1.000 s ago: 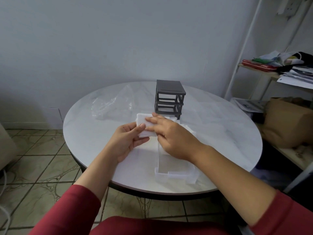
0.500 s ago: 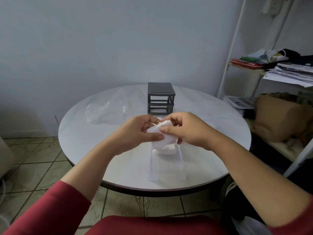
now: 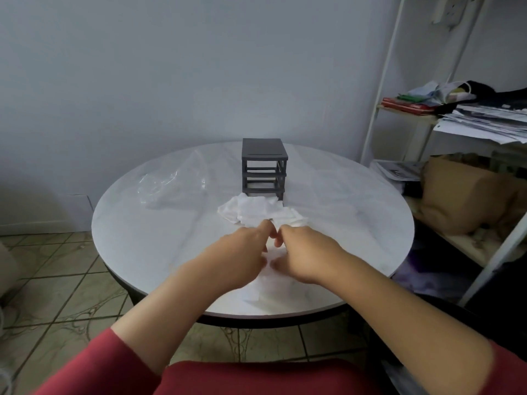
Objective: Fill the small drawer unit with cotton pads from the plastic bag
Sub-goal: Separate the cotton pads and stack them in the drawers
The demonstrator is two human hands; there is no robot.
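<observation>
Right hand (image 3: 303,252) around pads (image 3: 273,255) in drawer (image 3: 275,299)

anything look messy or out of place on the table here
The cotton pads lie in a loose, untidy heap on the table right in front of the drawer unit, whose slots show no drawers. The clear plastic bag lies crumpled to the unit's left.

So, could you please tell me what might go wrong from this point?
The drawer under the left hand and right hand lies close to the table edge; a push might tip it off. The loose pads are heaped by the unit; a sweeping wrist could scatter them.
</observation>
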